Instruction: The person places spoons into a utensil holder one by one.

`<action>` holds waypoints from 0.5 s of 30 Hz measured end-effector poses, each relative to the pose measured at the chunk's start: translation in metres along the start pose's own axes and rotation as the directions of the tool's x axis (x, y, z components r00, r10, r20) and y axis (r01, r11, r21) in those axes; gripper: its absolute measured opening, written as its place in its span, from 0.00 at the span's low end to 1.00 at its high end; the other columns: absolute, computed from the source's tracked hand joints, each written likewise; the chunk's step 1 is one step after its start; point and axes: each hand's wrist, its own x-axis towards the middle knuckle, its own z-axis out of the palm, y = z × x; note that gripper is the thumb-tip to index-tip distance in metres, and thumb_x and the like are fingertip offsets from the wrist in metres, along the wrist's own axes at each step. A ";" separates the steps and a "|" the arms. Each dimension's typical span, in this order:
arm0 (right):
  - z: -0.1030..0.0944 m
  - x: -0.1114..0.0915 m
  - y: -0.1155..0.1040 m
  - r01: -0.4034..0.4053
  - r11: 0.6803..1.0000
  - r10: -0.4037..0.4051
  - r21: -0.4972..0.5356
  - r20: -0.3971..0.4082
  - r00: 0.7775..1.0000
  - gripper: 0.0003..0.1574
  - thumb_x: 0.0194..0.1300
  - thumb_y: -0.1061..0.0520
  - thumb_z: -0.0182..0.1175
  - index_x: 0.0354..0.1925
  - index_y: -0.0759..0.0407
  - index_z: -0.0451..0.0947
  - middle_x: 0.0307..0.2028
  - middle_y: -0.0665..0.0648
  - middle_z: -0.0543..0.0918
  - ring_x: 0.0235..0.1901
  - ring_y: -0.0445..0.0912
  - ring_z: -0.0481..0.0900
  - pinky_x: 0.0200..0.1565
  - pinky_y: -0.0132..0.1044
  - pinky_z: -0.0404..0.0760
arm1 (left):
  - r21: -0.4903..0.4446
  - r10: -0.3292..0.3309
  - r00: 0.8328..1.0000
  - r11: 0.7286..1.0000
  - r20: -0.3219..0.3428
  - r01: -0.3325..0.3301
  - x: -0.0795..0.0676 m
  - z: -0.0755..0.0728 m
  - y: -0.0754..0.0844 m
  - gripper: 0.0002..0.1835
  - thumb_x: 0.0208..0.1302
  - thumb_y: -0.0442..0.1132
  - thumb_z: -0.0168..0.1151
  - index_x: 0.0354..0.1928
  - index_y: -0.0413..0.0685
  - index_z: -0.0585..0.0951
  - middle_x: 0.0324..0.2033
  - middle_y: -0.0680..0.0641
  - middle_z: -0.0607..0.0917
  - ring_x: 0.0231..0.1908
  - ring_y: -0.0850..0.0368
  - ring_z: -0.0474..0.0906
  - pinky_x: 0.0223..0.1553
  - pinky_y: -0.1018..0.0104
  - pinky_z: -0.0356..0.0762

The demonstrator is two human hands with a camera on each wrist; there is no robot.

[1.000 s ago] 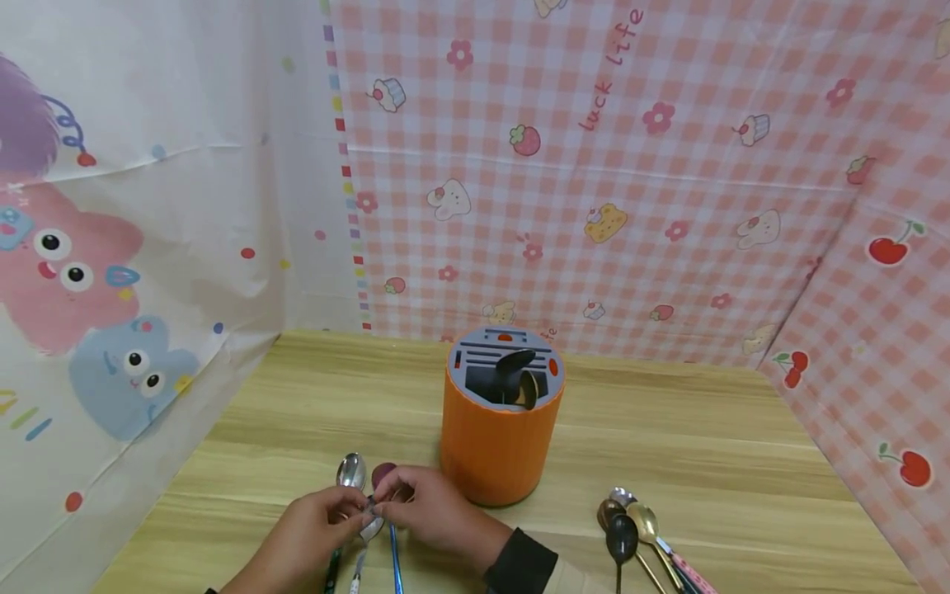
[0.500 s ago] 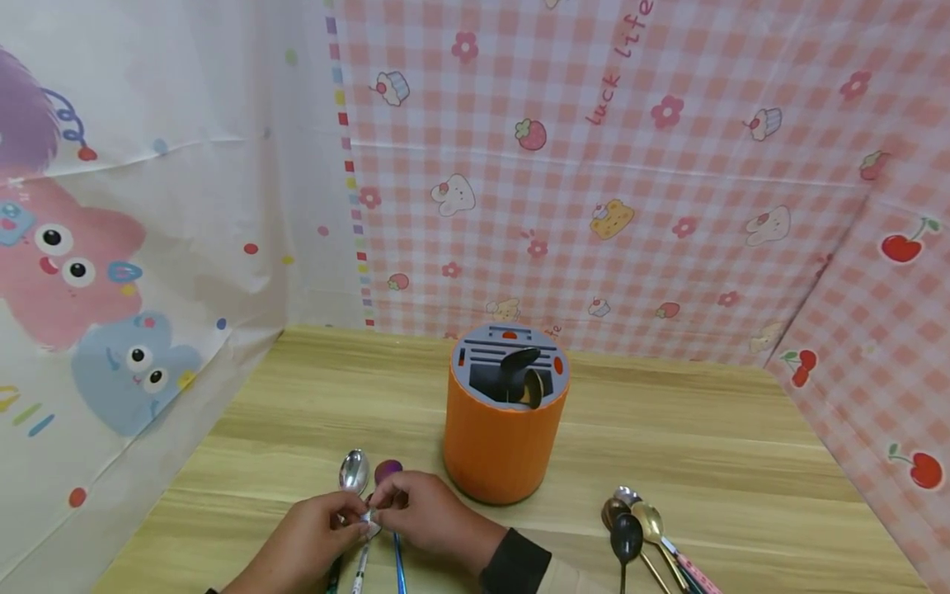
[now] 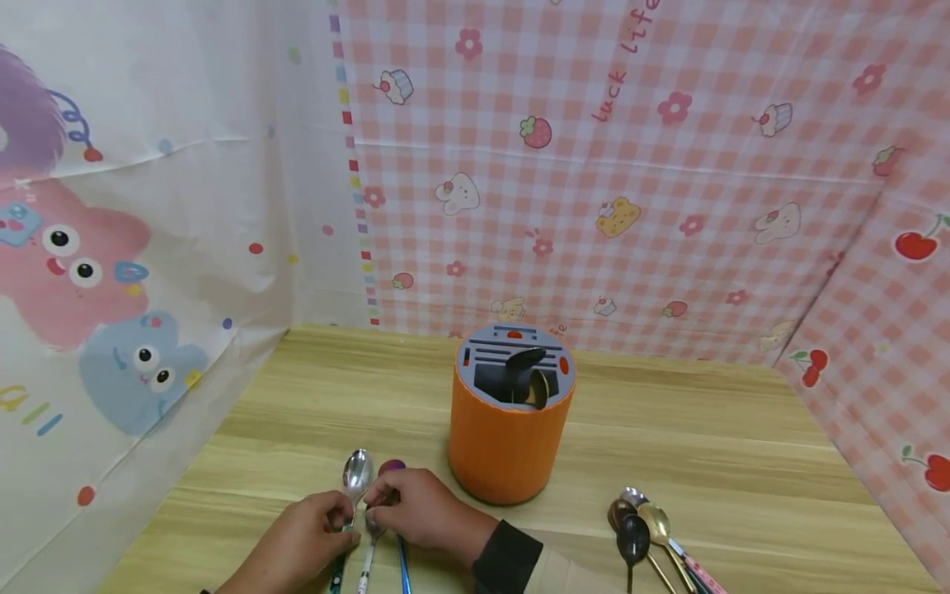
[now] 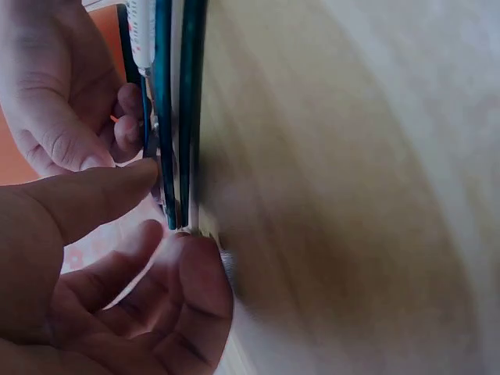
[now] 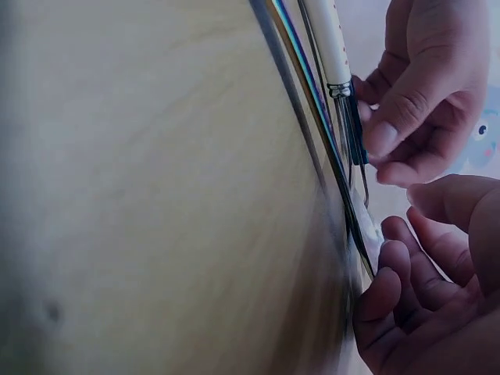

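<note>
Left hand [image 3: 300,532] by silver spoon [image 3: 358,472], right hand [image 3: 423,505] by white-handled spoon [image 3: 367,564]; cannot tell if either grips.

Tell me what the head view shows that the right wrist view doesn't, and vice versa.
Head view only: the orange holder and the spoon cluster at the right. Right wrist view only: the inner side of the right hand and a clear look at the metal collar on the white handle. Both: the right hand, the left hand, the white handle and the blue handle.
</note>
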 end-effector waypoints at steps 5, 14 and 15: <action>0.003 0.003 -0.001 0.014 0.999 -0.015 -0.030 -0.003 1.000 0.04 0.60 0.59 0.68 0.36 0.52 0.84 0.28 0.41 0.81 0.29 0.33 0.74 0.36 0.27 0.75 | 0.009 -0.043 0.998 0.999 0.052 0.042 -0.001 0.001 -0.002 0.13 0.52 0.35 0.73 0.34 0.47 0.75 0.18 0.52 0.72 0.19 0.57 0.66 0.21 0.65 0.65; 0.009 0.007 -0.002 0.012 0.993 -0.013 -0.118 -0.008 1.000 0.03 0.59 0.57 0.68 0.34 0.51 0.85 0.25 0.39 0.80 0.27 0.32 0.73 0.32 0.25 0.73 | 0.017 -0.010 0.995 1.000 0.097 0.008 0.000 0.002 -0.004 0.14 0.53 0.35 0.70 0.33 0.47 0.72 0.18 0.51 0.71 0.18 0.57 0.66 0.19 0.65 0.64; 0.010 0.007 -0.002 0.011 0.992 -0.012 -0.126 -0.006 1.000 0.03 0.60 0.57 0.68 0.35 0.52 0.85 0.25 0.39 0.80 0.27 0.32 0.73 0.32 0.25 0.73 | 0.019 -0.006 0.995 1.000 0.095 0.004 0.000 0.003 -0.004 0.13 0.52 0.34 0.69 0.33 0.47 0.72 0.18 0.51 0.70 0.18 0.57 0.65 0.20 0.65 0.63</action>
